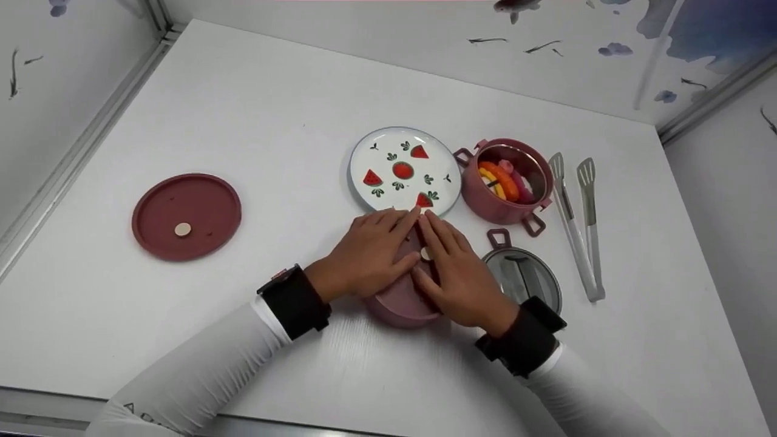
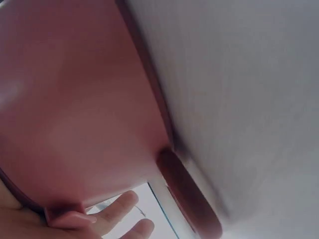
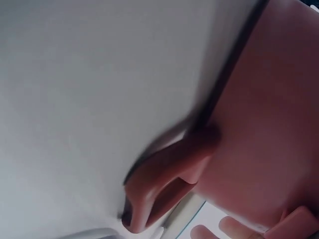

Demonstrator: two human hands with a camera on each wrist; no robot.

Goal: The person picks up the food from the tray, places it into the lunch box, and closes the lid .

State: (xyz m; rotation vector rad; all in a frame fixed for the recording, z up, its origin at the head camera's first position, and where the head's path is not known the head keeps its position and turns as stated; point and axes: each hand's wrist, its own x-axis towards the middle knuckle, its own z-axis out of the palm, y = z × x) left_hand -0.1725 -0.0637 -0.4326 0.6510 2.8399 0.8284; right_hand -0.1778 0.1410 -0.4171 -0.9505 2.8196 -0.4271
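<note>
A pink pot (image 1: 397,317) stands at the near middle of the table, topped by a pink lid (image 1: 403,294) with a small beige disc. My left hand (image 1: 373,255) lies across the lid's left side, fingers pointing away from me. On the right side rests my right hand (image 1: 458,273), its fingers extended and close to the left ones. The left wrist view shows the pot wall, a side handle (image 2: 192,196) low down and a clip (image 2: 72,219) by the fingers. A second handle (image 3: 167,172) and clip (image 3: 294,226) appear in the right wrist view.
Beyond the hands lies a white plate (image 1: 388,145) with watermelon pictures. Right of it, an uncovered pot (image 1: 501,209) holds colourful toy-like pieces. Near my right wrist is a glass lid (image 1: 540,267); metal tongs (image 1: 592,249) lie farther right. A dark red round lid (image 1: 182,203) sits left.
</note>
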